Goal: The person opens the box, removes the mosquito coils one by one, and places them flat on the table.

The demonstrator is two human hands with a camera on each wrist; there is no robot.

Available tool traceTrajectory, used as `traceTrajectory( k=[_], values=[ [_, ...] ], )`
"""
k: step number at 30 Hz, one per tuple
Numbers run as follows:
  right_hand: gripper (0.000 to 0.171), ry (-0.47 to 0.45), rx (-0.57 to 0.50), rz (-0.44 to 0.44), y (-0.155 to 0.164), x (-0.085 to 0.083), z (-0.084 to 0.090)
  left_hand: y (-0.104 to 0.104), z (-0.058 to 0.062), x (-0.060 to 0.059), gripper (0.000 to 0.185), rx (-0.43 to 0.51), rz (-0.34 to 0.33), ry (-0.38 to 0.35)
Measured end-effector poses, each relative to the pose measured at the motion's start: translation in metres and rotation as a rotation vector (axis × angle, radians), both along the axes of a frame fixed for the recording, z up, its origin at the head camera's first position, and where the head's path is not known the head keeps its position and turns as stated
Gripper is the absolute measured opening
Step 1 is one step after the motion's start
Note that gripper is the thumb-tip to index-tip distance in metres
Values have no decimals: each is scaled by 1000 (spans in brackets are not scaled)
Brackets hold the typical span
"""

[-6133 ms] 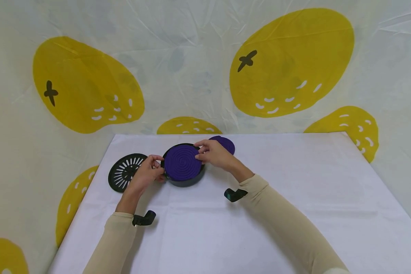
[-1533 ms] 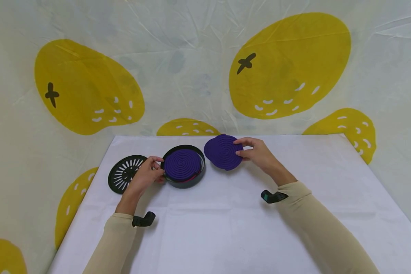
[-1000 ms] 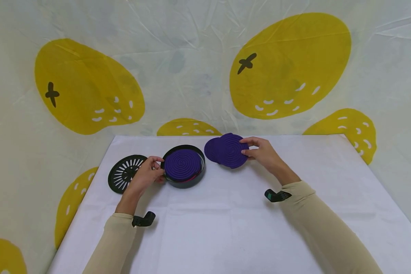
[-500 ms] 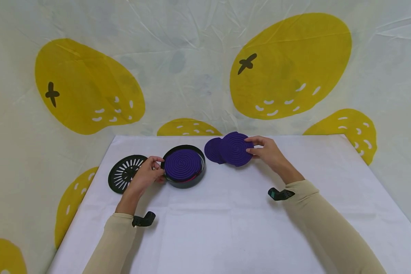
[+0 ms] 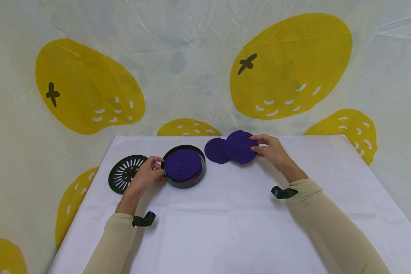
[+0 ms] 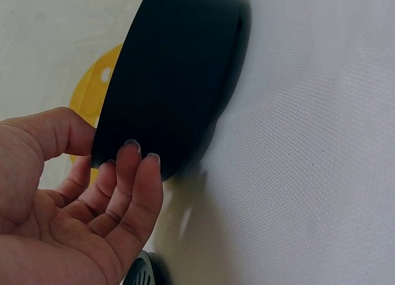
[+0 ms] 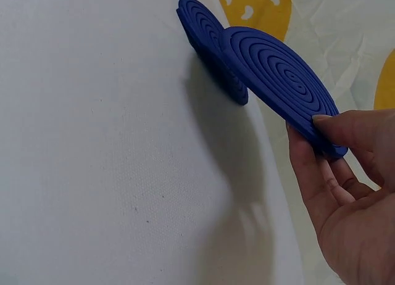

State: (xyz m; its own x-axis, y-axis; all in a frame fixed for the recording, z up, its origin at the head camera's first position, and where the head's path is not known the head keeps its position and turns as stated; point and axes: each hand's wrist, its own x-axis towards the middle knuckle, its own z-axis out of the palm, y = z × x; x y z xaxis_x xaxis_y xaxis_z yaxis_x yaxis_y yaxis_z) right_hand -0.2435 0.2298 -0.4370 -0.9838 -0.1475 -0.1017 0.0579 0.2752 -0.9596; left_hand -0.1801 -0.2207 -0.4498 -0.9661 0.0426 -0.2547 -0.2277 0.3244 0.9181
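Note:
My left hand (image 5: 146,172) grips the left side of a round black coaster holder (image 5: 185,184), thumb at its rim and fingers against its outer wall (image 6: 166,81). Inside the holder lies a purple coaster (image 5: 182,164) with spiral grooves; a bit of red shows beneath its front edge. My right hand (image 5: 273,150) pinches another purple spiral coaster (image 5: 241,147) by its right edge, thumb on top and fingers below. In the right wrist view this coaster (image 7: 278,75) is tilted above the white cloth, overlapping a further purple coaster (image 5: 214,150) that lies near the table's back edge.
A flat black disc (image 5: 118,173) with radial slots lies left of the holder, partly behind my left hand. White cloth covers the table (image 5: 205,236). Behind its back edge hangs a pale curtain (image 5: 188,76) with large yellow fruit shapes.
My right hand has lifted a coaster out of the holder and carried it right, lately drifting slightly farther back, uncovering more of the lying coaster. The left hand and holder have stayed put.

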Motion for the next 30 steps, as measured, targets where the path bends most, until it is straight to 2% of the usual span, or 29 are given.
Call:
traceTrajectory(
  k=[7, 16, 25, 30],
  values=[
    [46, 22, 19, -10, 7, -4, -5, 0, 1, 1, 47, 7, -8, 4],
    [47, 4, 41, -21, 16, -9, -8, 0, 3, 2, 49, 45, -27, 14],
    [48, -22, 53, -27, 23, -9, -1, 1, 5, 3, 49, 44, -18, 15],
    [49, -31, 38, -33, 26, -11, -3, 2, 6, 4, 49, 44, -19, 20]
  ],
)
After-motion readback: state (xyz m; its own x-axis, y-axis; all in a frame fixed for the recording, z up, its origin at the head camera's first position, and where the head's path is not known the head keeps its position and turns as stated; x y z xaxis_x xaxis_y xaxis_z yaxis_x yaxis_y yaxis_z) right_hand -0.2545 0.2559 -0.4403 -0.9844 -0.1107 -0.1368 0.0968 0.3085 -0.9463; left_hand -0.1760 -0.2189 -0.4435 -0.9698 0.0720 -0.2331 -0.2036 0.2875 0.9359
